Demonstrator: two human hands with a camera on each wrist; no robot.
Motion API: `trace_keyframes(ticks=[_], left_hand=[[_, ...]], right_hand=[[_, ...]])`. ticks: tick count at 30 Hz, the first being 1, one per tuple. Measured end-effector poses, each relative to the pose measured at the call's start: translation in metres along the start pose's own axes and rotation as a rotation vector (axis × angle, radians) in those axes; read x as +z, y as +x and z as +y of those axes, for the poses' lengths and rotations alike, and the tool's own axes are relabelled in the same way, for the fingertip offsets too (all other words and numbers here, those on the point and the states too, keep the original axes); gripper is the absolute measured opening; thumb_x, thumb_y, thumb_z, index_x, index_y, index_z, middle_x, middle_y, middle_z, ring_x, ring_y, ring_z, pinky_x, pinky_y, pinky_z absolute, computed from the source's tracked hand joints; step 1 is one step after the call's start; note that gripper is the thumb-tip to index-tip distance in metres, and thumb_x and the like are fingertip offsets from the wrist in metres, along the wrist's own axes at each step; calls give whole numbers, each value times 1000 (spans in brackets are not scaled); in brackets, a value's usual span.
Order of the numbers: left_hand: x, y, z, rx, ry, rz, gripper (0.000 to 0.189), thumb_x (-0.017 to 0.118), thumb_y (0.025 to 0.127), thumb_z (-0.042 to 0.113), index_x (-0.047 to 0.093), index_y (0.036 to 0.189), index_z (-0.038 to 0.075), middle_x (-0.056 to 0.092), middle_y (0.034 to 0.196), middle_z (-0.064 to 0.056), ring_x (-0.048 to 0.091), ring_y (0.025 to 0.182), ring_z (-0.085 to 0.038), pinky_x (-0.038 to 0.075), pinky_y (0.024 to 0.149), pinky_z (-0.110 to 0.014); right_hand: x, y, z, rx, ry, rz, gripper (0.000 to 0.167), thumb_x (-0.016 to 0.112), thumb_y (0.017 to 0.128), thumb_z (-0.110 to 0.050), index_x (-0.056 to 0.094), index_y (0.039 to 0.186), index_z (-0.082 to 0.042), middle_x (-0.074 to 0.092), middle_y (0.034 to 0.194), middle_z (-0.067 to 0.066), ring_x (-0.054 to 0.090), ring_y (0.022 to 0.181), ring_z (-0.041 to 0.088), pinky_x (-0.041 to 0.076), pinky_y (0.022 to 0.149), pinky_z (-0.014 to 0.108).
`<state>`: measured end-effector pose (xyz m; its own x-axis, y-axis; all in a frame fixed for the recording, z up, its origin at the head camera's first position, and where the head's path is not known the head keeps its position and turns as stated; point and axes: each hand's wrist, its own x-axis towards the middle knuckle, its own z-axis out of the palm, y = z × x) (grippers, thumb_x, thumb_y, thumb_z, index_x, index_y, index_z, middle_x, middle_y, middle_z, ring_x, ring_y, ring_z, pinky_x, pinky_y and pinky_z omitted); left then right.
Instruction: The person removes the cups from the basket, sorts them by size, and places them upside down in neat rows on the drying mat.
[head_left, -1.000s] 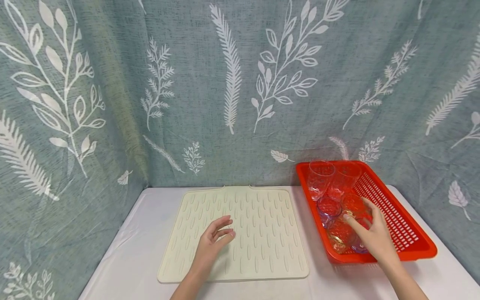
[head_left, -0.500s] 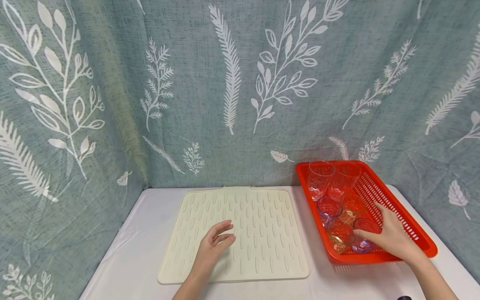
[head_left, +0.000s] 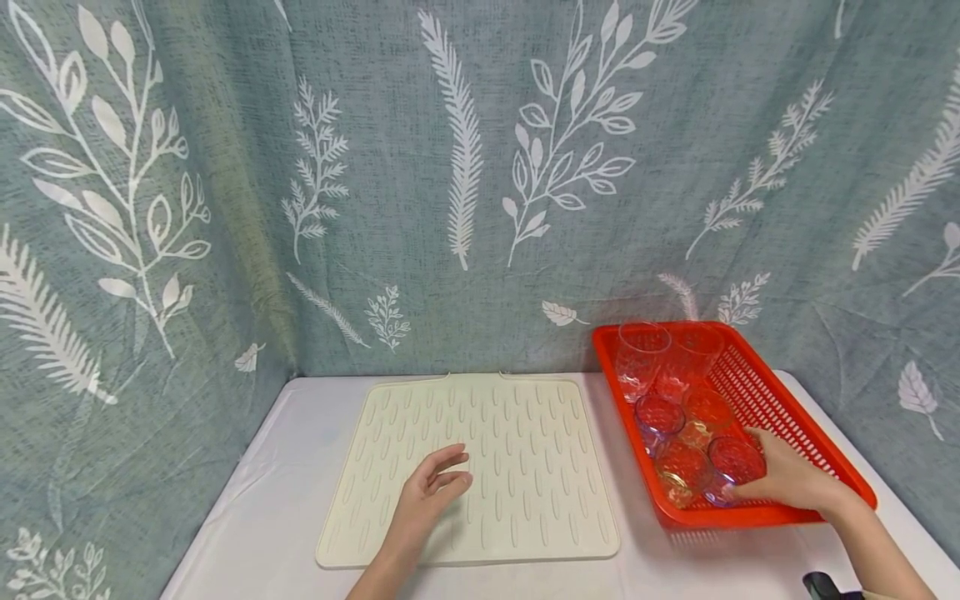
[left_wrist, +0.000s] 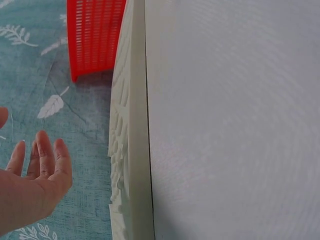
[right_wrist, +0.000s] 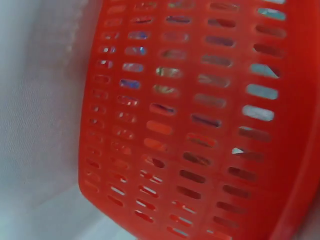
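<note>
My right hand (head_left: 791, 475) reaches into the red plastic basket (head_left: 832, 467) and grips a purple-tinted glass (head_left: 723, 483) at its front, thumb on the near side and fingers at the far right side. In the right wrist view the basket wall (right_wrist: 190, 120) hides that hand and most of the glass. My left hand (head_left: 431, 487) hovers over the cream ridged drying mat (head_left: 525, 467), fingers loosely bent, holding nothing. The left wrist view shows the left hand (left_wrist: 37, 185) beyond the mat's edge (left_wrist: 137, 150).
Several other glasses share the basket: an amber glass (head_left: 681, 475) beside the gripped one, another amber glass (head_left: 705, 412), a purple glass (head_left: 658, 421) and two tall clear ones (head_left: 641, 358) behind. A leaf-print curtain (head_left: 480, 208) hangs behind the white table (head_left: 262, 475). A dark object (head_left: 821, 583) shows near the right forearm.
My right hand has moved from above the amber glasses to the right and down, then closed around the front purple glass. The left hand has barely shifted.
</note>
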<state>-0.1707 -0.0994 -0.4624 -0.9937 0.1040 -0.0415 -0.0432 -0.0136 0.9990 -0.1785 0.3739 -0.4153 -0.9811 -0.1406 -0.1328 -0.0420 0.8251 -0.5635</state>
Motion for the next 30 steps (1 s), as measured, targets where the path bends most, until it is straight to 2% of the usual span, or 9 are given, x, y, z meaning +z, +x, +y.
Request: trace_keyframes(ticks=[4, 11, 19, 30], left_hand=[[0, -1, 0, -6, 5, -2, 54, 69, 91, 22, 50, 138, 5, 52, 136, -16, 55, 111, -21, 43, 95, -31], [-1, -3, -2, -2, 0, -3, 53, 69, 90, 22, 50, 137, 5, 53, 135, -17, 55, 111, -21, 43, 95, -32], [-3, -4, -3, -2, 4, 4, 53, 69, 90, 21, 50, 137, 5, 53, 134, -17, 55, 110, -21, 42, 96, -33], [-3, -5, -2, -5, 4, 0, 51, 69, 90, 22, 51, 136, 7, 53, 134, -16, 55, 111, -21, 42, 97, -35]], right_hand=[[1, 2, 4, 32, 41, -59, 94, 81, 78, -31, 27, 134, 20, 47, 124, 37, 50, 109, 45, 50, 87, 57], [4, 5, 7, 22, 74, -109, 85, 81, 78, -26, 32, 132, 18, 52, 121, 29, 52, 108, 40, 49, 89, 55], [5, 7, 4, 72, 40, -106, 83, 81, 79, -29, 35, 131, 18, 51, 120, 32, 52, 106, 40, 48, 89, 56], [6, 7, 6, 89, 34, -94, 77, 79, 80, -28, 39, 128, 17, 55, 115, 27, 55, 101, 35, 51, 87, 53]])
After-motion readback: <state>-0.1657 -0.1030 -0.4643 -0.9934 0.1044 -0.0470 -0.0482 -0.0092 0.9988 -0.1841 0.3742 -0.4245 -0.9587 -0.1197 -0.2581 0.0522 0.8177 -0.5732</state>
